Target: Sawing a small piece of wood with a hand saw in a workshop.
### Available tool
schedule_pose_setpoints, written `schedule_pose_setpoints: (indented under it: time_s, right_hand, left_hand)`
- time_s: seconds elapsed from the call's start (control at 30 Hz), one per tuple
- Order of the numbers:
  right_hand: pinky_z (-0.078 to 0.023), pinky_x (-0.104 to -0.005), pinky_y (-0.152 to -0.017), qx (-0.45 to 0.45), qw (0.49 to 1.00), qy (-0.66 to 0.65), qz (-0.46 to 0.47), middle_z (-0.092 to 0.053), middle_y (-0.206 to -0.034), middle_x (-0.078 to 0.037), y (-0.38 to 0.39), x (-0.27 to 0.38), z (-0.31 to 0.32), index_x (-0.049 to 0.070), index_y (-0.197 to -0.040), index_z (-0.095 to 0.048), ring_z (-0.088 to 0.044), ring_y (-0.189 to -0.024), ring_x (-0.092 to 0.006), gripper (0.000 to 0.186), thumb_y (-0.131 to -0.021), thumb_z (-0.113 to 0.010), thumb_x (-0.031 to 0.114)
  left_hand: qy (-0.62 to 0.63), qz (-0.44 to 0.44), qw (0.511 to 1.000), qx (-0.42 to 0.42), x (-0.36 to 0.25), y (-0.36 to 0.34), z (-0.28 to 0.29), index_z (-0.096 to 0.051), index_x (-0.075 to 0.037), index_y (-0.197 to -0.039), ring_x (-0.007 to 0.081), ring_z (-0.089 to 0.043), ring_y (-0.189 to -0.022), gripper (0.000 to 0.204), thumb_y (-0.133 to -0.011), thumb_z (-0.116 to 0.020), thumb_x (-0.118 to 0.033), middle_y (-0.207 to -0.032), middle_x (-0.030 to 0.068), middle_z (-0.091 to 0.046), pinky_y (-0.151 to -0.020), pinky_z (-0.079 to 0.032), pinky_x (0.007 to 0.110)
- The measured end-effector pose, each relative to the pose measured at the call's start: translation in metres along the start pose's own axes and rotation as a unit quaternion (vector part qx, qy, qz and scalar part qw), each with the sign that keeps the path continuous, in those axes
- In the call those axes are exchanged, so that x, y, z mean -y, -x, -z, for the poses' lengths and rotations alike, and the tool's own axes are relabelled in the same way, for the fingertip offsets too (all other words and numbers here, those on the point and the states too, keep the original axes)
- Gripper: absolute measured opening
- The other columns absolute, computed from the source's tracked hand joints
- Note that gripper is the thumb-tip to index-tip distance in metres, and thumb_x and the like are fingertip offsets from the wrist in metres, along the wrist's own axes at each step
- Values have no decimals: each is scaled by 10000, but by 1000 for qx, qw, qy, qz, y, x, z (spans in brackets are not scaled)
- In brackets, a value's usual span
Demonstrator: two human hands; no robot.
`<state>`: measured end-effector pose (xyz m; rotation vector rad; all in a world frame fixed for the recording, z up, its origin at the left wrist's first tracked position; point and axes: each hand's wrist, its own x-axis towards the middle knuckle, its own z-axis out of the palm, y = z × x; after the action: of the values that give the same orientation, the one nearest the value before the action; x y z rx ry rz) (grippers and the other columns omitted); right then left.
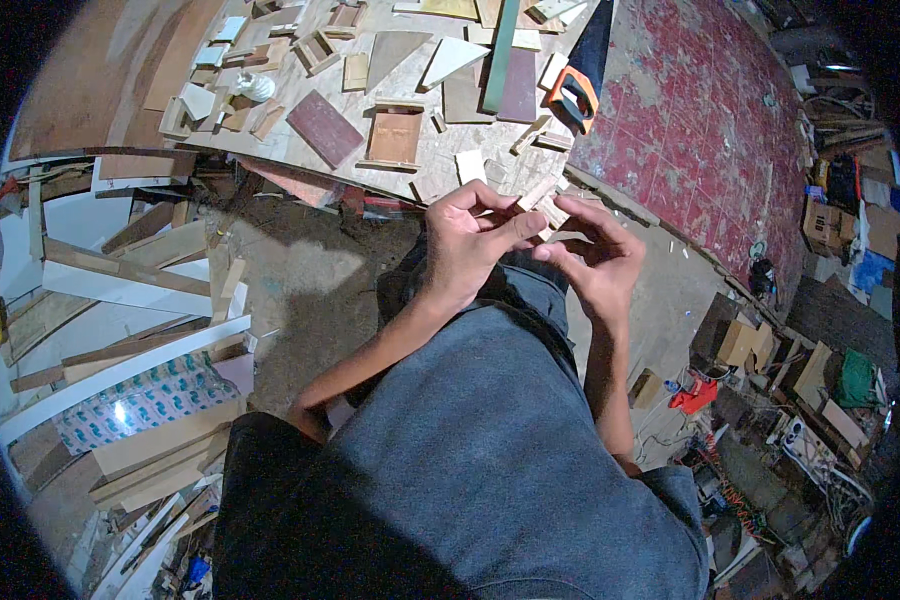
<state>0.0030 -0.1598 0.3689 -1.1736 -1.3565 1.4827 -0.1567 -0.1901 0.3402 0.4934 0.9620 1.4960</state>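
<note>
Both hands are closed at the fingertips on a small pale wooden piece (541, 193), held up in front of the body by the near edge of the counter (410, 88). The left hand (465, 245) pinches it from the left between thumb and fingers, and the right hand (602, 262) steadies it from the right; sharing it this way probably lets each side be turned and checked finely, and keeping it close to the chest likely brings it into clear view. Its long axis appears to slant, one end toward the far right and the other toward the near left, though fingers hide part of it and whether it is one block or two cannot be told. Beyond it, the orange-handled saw (574, 98) and the green strip (500, 65) lie farther back, presumably set there to leave the near edge for handwork.
</note>
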Motion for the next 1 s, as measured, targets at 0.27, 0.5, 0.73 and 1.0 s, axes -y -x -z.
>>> schedule_pose_setpoints:
  time_s: [0.27, 0.5, 0.73, 1.0]
  right_hand:
    - [-563, -247, -762, -39, 997, 58, 14, -677, -1098, -82, -5, -13, -2, -1, -1158, -699, -658, -902, -126, 475, -707, -848, -20]
    - [-561, -257, -776, 3, 1000, 22, 13, -683, -1086, -92, -13, -12, 6, -13, -1181, -685, -663, -910, -140, 479, -725, -827, -32]
    - [-519, -311, -879, 110, 989, -97, 17, -667, -1115, -136, -28, -14, 21, -57, -1209, -653, -649, -1014, -197, 444, -778, -743, -2]
    - [-505, -308, -893, 149, 965, -212, -30, -675, -1082, -130, -46, -56, 35, -47, -1124, -678, -651, -973, -179, 309, -822, -699, 14]
  left_hand:
    - [-10, 1, 1000, -3, 4, -3, -3, -585, 23, -878, 140, -697, -785, 193, -848, -770, -21, -881, 135, -703, -630, -604, 262]
    - [-11, 63, 998, -14, -13, -8, 2, -586, 16, -875, 143, -685, -773, 142, -907, -702, -58, -890, 121, -677, -648, -641, 287]
    - [-38, 137, 990, 20, -24, -17, 16, -589, 3, -1211, 135, -691, -826, 329, -905, -644, -104, -983, 105, -688, -625, -622, 267]
    - [-466, 65, 872, 135, 135, -83, 105, -727, -26, -873, 148, -685, -754, 215, -742, -753, -195, -803, 81, -717, -663, -539, 319]
